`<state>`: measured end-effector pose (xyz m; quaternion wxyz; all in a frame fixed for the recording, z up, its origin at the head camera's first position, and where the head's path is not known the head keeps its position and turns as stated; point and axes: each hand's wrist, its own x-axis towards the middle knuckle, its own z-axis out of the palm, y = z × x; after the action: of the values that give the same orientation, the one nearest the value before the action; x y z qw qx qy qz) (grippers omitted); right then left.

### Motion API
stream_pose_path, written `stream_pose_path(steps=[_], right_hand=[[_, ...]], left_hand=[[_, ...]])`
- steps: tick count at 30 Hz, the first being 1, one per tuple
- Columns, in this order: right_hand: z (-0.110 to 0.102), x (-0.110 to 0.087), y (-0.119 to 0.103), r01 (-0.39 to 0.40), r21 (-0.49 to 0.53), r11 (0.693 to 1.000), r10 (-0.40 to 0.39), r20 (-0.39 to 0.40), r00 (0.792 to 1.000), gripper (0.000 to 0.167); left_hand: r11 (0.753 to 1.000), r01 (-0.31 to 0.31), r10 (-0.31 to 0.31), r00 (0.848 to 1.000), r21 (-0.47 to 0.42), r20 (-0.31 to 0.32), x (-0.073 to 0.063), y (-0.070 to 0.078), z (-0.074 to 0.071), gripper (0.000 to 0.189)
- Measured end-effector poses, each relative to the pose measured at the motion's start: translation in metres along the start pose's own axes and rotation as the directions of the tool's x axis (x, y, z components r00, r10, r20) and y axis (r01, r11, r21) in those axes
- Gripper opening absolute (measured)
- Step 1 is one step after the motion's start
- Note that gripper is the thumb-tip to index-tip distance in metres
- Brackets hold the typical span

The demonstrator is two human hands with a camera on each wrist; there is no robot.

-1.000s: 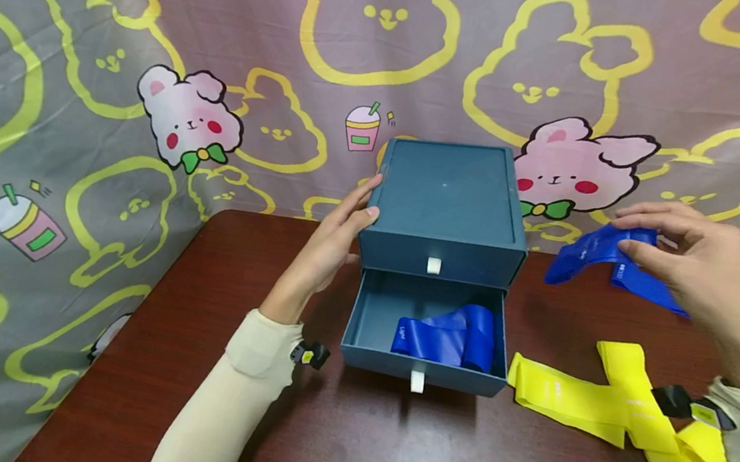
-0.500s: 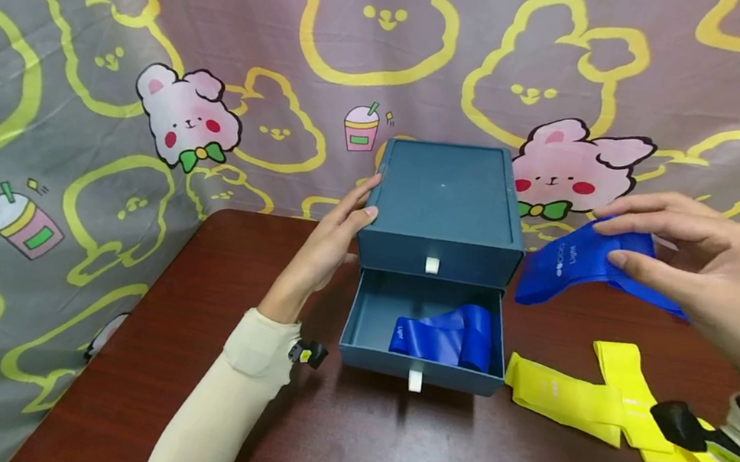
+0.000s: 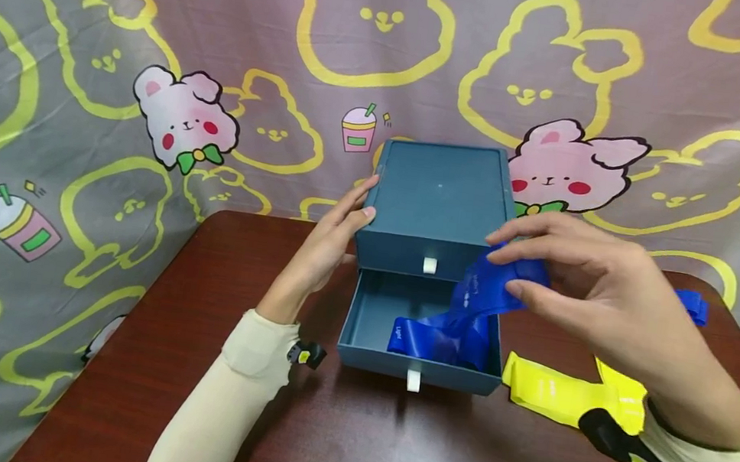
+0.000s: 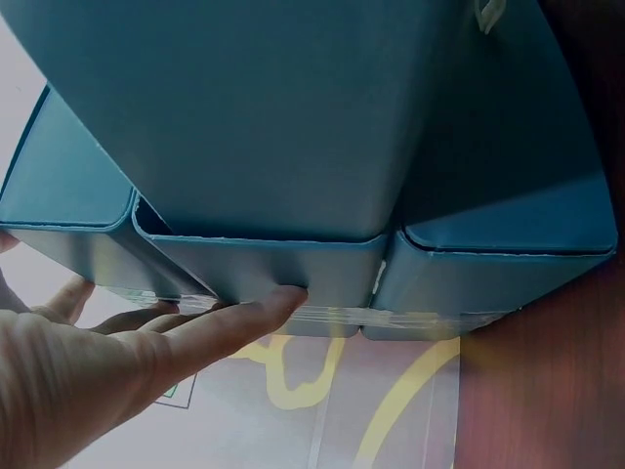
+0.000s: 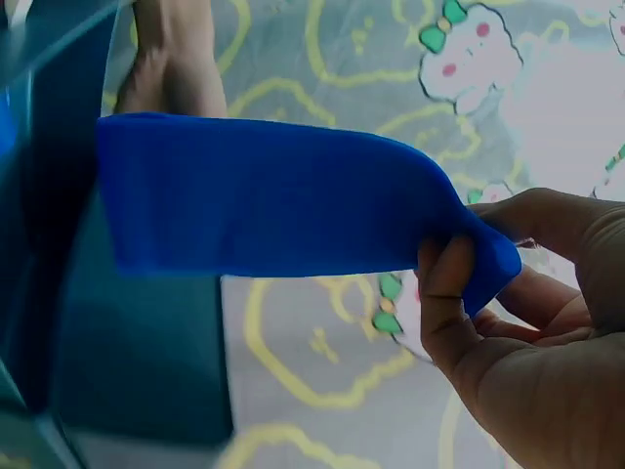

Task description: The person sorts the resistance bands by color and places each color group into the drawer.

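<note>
A blue-grey two-drawer box (image 3: 440,193) stands on the table with its lower drawer (image 3: 369,323) pulled out. My left hand (image 3: 320,252) rests against the box's left side, fingers extended; in the left wrist view its thumb (image 4: 278,303) touches the side wall. Between thumb and fingers, my right hand (image 3: 591,289) pinches a blue resistance band (image 3: 491,284), which hangs above the open drawer. The right wrist view shows this band (image 5: 273,200) stretching flat from the fingertips toward the box. Another blue resistance band (image 3: 422,341), marked "Light", lies folded inside the drawer.
Yellow resistance bands (image 3: 551,390) lie on the table right of the drawer, partly behind the right wrist. Farther back, a blue band (image 3: 695,308) shows beyond the right forearm. A patterned curtain (image 3: 283,35) hangs behind the table (image 3: 195,302).
My right hand has moved left with the blue band, from beside the box to over the open drawer. The left hand has stayed on the box.
</note>
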<state>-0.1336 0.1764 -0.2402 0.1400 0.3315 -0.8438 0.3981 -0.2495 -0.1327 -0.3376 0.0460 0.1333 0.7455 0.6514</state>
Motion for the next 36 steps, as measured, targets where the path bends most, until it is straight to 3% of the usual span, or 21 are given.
stream_pose_path(steps=[4, 13, 20, 27, 36], right_hand=[[0.021, 0.009, -0.001, 0.028, 0.073, 0.997, -0.033, 0.063, 0.997, 0.035], [0.064, 0.028, 0.001, -0.076, 0.189, 0.979, 0.043, 0.173, 0.984, 0.024], [0.091, 0.039, 0.002, -0.102, 0.232, 0.967, 0.059, 0.186, 0.981, 0.023], [0.112, 0.029, 0.017, -0.138, 0.139, 0.981, 0.111, 0.185, 0.977, 0.02], [0.105, 0.003, 0.037, -0.159, 0.034, 0.987, 0.152, 0.154, 0.976, 0.02]], left_hand=[[1.0, 0.0, 0.0, 1.0, -0.006, 0.007, 0.0, 0.0, -0.001, 0.055], [1.0, 0.003, -0.003, 1.0, 0.004, 0.009, 0.001, 0.001, -0.001, 0.056], [1.0, 0.012, -0.012, 1.0, -0.01, 0.02, 0.001, 0.001, -0.003, 0.056], [1.0, 0.014, -0.014, 1.0, -0.012, 0.015, 0.002, -0.001, -0.001, 0.055], [1.0, 0.014, -0.014, 1.0, -0.014, 0.008, 0.002, 0.0, 0.0, 0.055]])
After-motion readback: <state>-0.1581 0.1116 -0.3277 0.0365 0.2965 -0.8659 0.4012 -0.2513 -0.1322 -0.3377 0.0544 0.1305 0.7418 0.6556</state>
